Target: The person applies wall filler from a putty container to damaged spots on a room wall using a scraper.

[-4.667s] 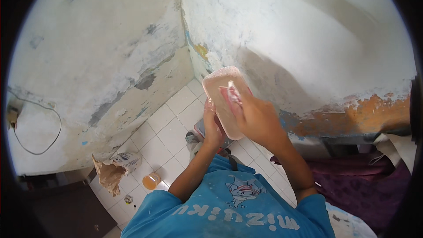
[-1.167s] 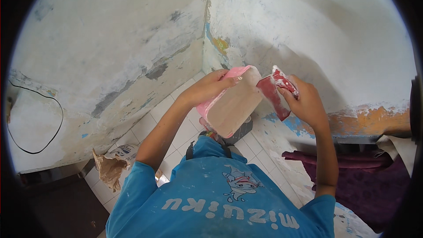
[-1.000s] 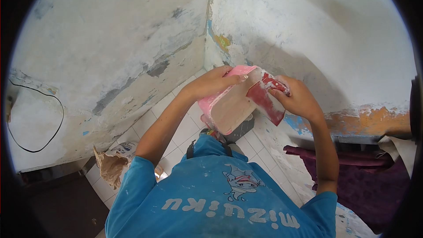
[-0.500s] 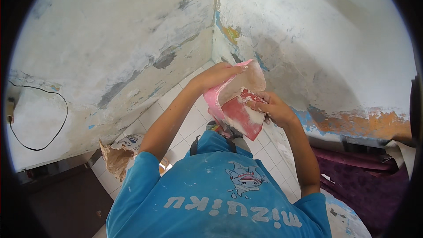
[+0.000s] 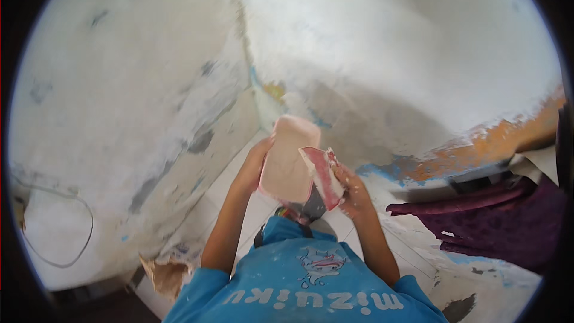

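My left hand grips the left side of a pink rectangular tub with whitish paste spread over its inside. The tub is tipped so that its inside faces up toward me. A red flat putty spreader, smeared with white paste, is in my right hand. Its left edge overlaps the tub's right side; whether the two touch, I cannot tell. White paste also spots the fingers of my right hand.
Two patchy, peeling walls meet at a corner ahead. A torn brown paper bag stands at lower left on the tiled floor. Purple cloth lies at the right. A dark cable loops against the left wall.
My view has turned to the right. The tub has swung from a steep tilt to show its inside more fully, and the spreader has turned more upright beside it.
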The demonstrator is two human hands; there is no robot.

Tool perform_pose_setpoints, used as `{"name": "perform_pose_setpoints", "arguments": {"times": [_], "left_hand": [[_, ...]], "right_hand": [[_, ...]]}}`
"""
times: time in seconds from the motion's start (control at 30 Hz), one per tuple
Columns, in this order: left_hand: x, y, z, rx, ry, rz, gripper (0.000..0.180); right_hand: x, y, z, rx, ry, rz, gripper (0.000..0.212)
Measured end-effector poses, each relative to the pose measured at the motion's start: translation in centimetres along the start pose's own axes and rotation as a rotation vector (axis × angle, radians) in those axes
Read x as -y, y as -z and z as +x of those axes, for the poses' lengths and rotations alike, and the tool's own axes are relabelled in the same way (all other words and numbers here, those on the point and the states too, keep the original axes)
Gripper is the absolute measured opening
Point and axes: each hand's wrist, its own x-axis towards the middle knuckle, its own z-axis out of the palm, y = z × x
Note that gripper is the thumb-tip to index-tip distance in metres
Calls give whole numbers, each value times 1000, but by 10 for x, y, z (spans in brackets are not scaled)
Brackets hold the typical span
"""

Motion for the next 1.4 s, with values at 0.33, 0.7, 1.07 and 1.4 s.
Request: {"name": "perform_pose_setpoints", "arguments": {"times": [0.33, 0.7, 1.07, 1.4], "left_hand": [[-6, -111, 6, 131, -149, -194, 54], [-37, -221, -3, 223, -271, -316, 55], [-39, -221, -13, 175, -271, -341, 59], [-53, -195, 3, 290, -260, -282, 57]], "right_hand": [[66, 15, -19, -57, 315, 214, 44], [228, -41, -78, -56, 744, 67, 39], [426, -165, -137, -581, 1823, -1632, 19], [398, -136, -62, -1085, 1813, -2677, 31]]}}
